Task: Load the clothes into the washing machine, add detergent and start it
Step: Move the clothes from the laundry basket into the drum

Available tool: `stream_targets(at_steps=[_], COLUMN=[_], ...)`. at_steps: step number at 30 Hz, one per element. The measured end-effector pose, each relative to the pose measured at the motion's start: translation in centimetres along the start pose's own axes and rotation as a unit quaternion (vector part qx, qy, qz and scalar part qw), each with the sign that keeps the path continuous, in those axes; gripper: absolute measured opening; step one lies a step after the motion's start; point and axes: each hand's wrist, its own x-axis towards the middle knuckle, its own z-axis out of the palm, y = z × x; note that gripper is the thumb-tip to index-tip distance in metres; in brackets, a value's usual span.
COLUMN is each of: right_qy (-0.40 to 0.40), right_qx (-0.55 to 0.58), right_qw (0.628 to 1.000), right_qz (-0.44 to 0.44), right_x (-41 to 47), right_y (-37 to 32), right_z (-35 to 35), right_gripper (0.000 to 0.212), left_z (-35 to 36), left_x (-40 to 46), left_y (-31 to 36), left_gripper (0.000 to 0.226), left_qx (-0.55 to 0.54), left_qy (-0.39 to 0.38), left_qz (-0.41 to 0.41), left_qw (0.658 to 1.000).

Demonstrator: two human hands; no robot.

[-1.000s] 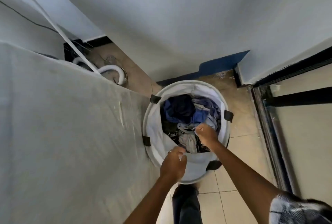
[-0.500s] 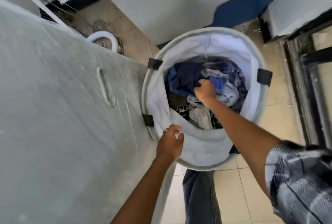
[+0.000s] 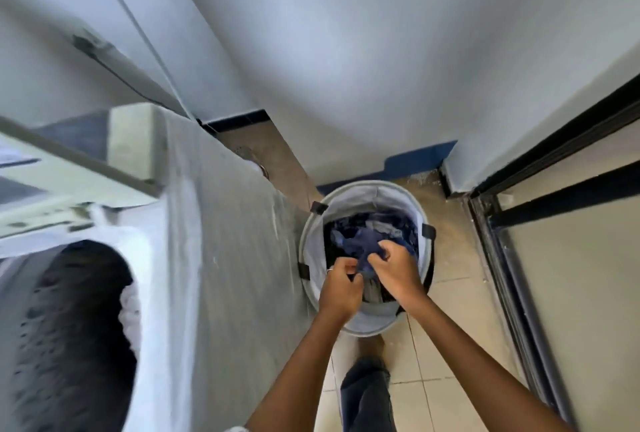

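— Looking down, what's nearest?
— A trouser leg on the tiled floor, then two bare forearms reaching forward.
— And the hands?
— Left hand and right hand both have their fingers curled into a dark blue garment, bunching it between them over the laundry basket.
— Where are the other clothes?
— In that round white basket — it stands on the floor just beside the washing machine.
— Is the machine open?
— Its drum opening gapes dark at lower left, lid raised — blurred, though.
— Beyond?
— A white wall with a blue skirting.
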Motion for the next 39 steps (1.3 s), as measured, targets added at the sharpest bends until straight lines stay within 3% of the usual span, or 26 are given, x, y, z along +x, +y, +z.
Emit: stream_targets(at_steps=[4, 7, 9, 10, 12, 14, 16, 18, 20, 23, 26, 28, 31, 33, 37, 39], right_qy=[-0.014, -0.038, -0.088, -0.115, -0.137, -0.107, -0.077, -0.07, -0.078, -0.156, -0.23, -0.218, -0.166, -0.112, -0.085, -0.068], right_qx=[-0.025, 0.017, 0.053, 0.065, 0.089, 0.121, 0.143, 0.141, 0.102, -0.07, -0.151, -0.121, 0.021, 0.092, 0.117, 0.131], right_qw=[0.998, 0.995, 0.989, 0.984, 0.975, 0.969, 0.962, 0.957, 0.964, 0.977, 0.958, 0.964, 0.978, 0.98, 0.968, 0.96], right_qz=[-0.052, -0.089, -0.108, -0.119, -0.15, -0.186, -0.221, -0.243, -0.234, -0.129, -0.083, -0.093, -0.127, -0.138, -0.206, -0.238], right_x=[-3.4, -6.7, -9.1, -10.3, -12.8, -14.8, -16.2, -17.0, -16.8, -15.6, -14.9, -14.7, -14.6, -14.9, -16.9, -18.7], right_y=[-7.3, -13.2, -16.6, -18.2, -21.1, -23.6, -25.3, -25.6, -24.4, -20.5, -16.8, -15.8, -16.4, -18.5, -24.1, -27.3], right_z=[-5.2, -8.7, -10.3, -10.8, -11.8, -13.2, -15.0, -16.8, -18.0, -17.8, -14.4, -11.8, -9.4, -9.5, -11.9, -13.0], right_gripper=[0.026, 0.026, 0.019, 0.016, 0.014, 0.011, 0.01, 0.011, 0.032, 0.092, 0.118, 0.105, 0.045, 0.014, 0.031, 0.03], left_z=[-2.4, -4.1, -4.6, -5.0, -5.9, -7.7, -10.4, -13.4, -16.4, -21.0, -24.6, -26.6, -29.6, -31.6, -36.0, -38.1], left_x=[-4.0, -6.5, -7.7, -8.2, -9.2, -10.3, -11.4, -13.1, -14.9, -18.7, -22.5, -25.2, -29.1, -31.4, -34.9, -36.2], left_y=[1.9, 4.1, 6.3, 7.4, 9.3, 11.1, 12.6, 14.3, 16.1, 18.8, 21.2, 22.0, 22.2, 21.3, 17.5, 15.0], left_gripper=[0.057, 0.1, 0.109, 0.101, 0.064, 0.029, 0.031, 0.029, 0.024, 0.024, 0.01, 0.009, 0.03, 0.036, 0.028, 0.029], left_qx=[-0.007, -0.014, 0.005, 0.004, 0.0, 0.059, 0.085, 0.045, -0.028, -0.174, -0.306, -0.379, -0.444, -0.464, -0.508, -0.513], left_qy=[-0.029, -0.044, -0.037, -0.022, 0.008, 0.051, 0.113, 0.153, 0.178, 0.186, 0.155, 0.115, 0.074, 0.09, 0.156, 0.195], left_qz=[0.0, 0.067, 0.111, 0.127, 0.161, 0.184, 0.196, 0.223, 0.254, 0.278, 0.292, 0.295, 0.314, 0.32, 0.341, 0.35], left_qw=[1.0, 0.997, 0.993, 0.992, 0.987, 0.98, 0.97, 0.962, 0.95, 0.926, 0.893, 0.87, 0.836, 0.821, 0.776, 0.759])
